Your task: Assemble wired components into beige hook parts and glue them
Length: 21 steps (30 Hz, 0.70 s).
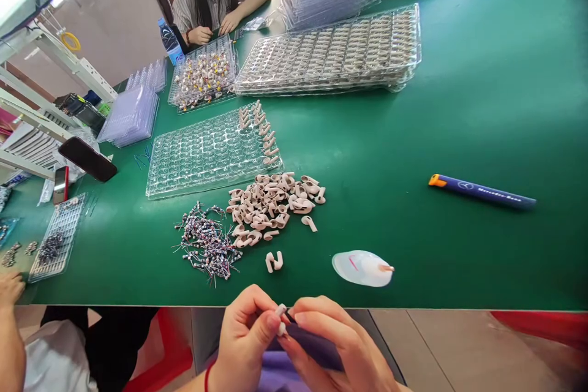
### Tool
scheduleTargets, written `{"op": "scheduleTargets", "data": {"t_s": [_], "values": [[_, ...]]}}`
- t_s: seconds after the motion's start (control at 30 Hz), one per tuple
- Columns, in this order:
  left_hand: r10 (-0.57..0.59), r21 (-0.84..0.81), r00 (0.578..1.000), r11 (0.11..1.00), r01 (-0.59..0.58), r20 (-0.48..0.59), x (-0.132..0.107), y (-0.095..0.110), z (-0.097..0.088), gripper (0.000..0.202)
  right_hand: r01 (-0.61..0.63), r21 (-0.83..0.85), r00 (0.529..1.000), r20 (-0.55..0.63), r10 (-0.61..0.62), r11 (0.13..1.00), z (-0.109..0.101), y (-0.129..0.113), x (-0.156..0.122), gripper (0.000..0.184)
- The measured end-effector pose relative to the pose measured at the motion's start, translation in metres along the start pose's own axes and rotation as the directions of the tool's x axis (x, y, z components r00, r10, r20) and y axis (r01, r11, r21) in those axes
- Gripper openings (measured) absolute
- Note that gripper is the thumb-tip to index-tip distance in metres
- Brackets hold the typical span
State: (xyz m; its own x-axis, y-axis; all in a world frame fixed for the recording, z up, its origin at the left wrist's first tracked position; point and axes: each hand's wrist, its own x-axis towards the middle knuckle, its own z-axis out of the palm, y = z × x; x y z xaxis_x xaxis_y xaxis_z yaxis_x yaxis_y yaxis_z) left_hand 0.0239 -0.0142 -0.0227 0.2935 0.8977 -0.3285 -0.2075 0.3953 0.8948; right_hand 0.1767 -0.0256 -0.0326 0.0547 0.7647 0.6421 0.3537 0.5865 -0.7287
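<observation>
My left hand point(248, 337) pinches a pale earbud shell point(281, 310) between thumb and fingers, just past the table's near edge. My right hand point(340, 337) is closed in a pinch against the same shell; a small dark bit shows at its fingertips, too small to name. Ahead of the hands, two beige earbud shells point(274, 261) lie together. Behind them is a heap of similar shells point(261, 208), with a pile of small wired components point(209, 242) to its left. A translucent white oval piece point(361, 268) with a beige tip lies to the right.
A clear compartment tray point(197, 156) holds several shells at its right end. Farther back are stacked filled trays point(331, 52) and a tray of mixed parts point(204, 79). A blue utility knife point(482, 191) lies right. A person point(218, 0) sits opposite; another person's hand point(10, 288) is far left.
</observation>
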Motion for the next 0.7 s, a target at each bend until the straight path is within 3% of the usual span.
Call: {"op": "scheduleTargets", "data": {"t_s": [0.2, 0.33, 0.4, 0.53, 0.7], "values": [[0.003, 0.040, 1.000, 0.999, -0.003, 0.002, 0.001, 0.000, 0.000, 0.030, 0.007, -0.006, 1.000, -0.016, -0.007, 1.000, -0.001, 0.000, 0.000, 0.025], [0.084, 0.205, 0.996, 0.976, -0.080, -0.010, 0.000, 0.005, 0.001, 0.032, -0.009, 0.004, 1.000, -0.011, 0.009, 1.000, -0.002, -0.001, 0.002, 0.026], [0.181, 0.355, 0.983, 0.919, -0.168, -0.004, 0.001, 0.011, 0.001, 0.030, -0.007, -0.013, 1.000, -0.030, 0.007, 1.000, -0.002, -0.001, 0.002, 0.025], [0.366, 0.597, 0.926, 0.724, -0.345, 0.090, 0.003, 0.023, 0.000, 0.021, -0.009, -0.037, 0.999, -0.051, 0.007, 0.999, -0.001, 0.001, -0.002, 0.020], [0.437, 0.670, 0.882, 0.602, -0.434, 0.179, 0.004, 0.033, 0.001, 0.011, 0.001, -0.035, 0.999, -0.047, -0.002, 0.999, -0.002, 0.003, -0.003, 0.018]]}}
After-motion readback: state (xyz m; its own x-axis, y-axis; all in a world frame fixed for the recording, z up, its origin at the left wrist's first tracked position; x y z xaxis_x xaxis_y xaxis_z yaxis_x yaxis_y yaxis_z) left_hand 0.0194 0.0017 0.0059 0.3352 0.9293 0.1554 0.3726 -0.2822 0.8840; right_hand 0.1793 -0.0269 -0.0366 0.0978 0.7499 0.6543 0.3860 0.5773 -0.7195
